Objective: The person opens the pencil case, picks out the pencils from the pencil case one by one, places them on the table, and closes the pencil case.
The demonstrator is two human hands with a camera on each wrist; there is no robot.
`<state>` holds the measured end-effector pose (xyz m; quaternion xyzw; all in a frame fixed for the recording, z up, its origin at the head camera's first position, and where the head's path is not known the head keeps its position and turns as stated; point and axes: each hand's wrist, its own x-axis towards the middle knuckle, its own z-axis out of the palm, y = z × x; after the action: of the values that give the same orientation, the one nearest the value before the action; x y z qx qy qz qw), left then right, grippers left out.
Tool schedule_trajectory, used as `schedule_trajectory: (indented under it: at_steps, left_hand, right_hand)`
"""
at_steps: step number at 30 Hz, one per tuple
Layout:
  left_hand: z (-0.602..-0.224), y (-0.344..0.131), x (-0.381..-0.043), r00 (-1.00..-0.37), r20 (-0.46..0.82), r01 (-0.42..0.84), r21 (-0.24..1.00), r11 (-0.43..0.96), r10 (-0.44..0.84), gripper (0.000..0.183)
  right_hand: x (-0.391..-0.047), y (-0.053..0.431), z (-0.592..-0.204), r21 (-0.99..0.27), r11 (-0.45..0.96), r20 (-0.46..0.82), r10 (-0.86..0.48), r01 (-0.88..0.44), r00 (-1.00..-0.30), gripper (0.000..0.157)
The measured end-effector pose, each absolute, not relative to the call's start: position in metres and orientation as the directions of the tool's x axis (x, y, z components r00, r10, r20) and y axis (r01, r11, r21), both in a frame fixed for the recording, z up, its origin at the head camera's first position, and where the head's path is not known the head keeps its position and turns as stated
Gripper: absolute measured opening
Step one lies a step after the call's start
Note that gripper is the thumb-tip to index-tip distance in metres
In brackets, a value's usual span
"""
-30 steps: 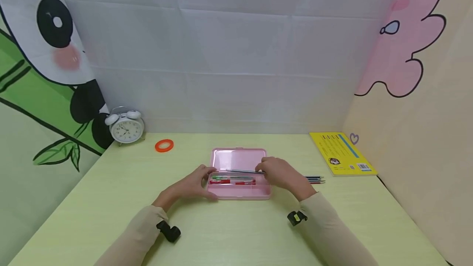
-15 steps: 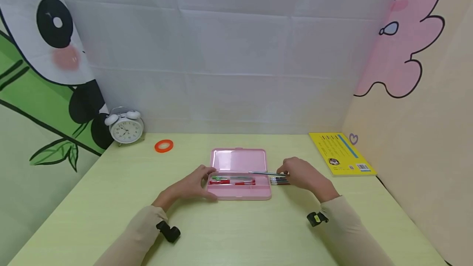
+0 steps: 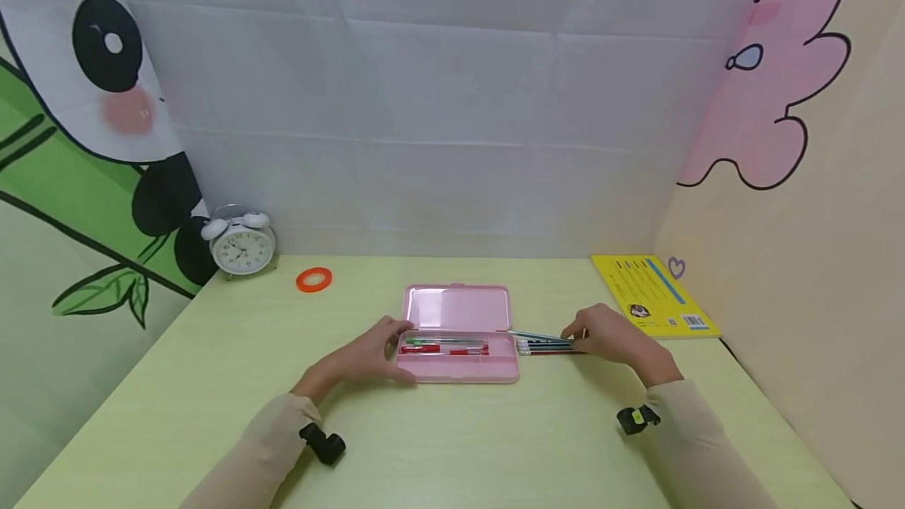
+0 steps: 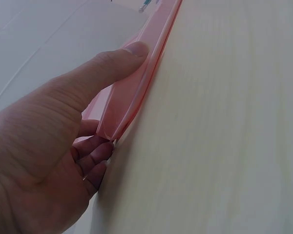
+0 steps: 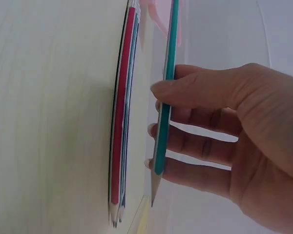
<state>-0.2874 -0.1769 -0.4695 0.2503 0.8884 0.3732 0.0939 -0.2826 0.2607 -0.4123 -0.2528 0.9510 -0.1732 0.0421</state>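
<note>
A pink pencil case [image 3: 467,374] lies with its lid raised on the table. Several pens [image 3: 444,349], with red and green parts, lie inside it. My left hand [image 3: 364,352] holds the case's left end, thumb on the front wall and fingers round the corner, as the left wrist view shows. Just right of the case, my right hand [image 3: 617,338] pinches a green pencil [image 5: 162,131] between thumb and fingers, its sharpened tip toward me in the right wrist view. Under it on the table is a row of several pencils [image 5: 121,112], a red one outermost.
A white alarm clock [image 3: 243,246] stands at the back left. Near it lies an orange ring [image 3: 314,280]. A yellow book [image 3: 654,295] rests at the back right, beyond my right hand. A pale curtain [image 3: 452,100] hangs behind the table [image 3: 452,446].
My right hand has moved right, drawing the green pencil from over the pencil case to above the row of pencils. My left hand stays on the case.
</note>
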Motion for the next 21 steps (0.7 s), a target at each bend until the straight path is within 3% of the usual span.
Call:
schedule_trajectory:
  at_steps: [8, 16, 21]
  left_hand:
    - [-0.469, -0.177, -0.286, -0.863, 0.005, 0.351, 0.724, 0.593, 0.505, 0.094]
    - [-0.467, -0.176, -0.284, -0.867, -0.003, 0.344, 0.720, 0.602, 0.498, 0.094]
    - [-0.468, -0.176, -0.285, -0.862, 0.009, 0.359, 0.716, 0.599, 0.506, 0.093]
  right_hand:
    - [-0.283, 0.282, -0.412, -0.448, 0.813, -0.094, -0.456, -0.371, -0.885, 0.019]
    - [-0.284, 0.284, -0.416, -0.451, 0.835, -0.158, -0.423, -0.316, -0.892, 0.022]
    - [-0.282, 0.279, -0.419, -0.464, 0.834, -0.175, -0.418, -0.300, -0.891, 0.014]
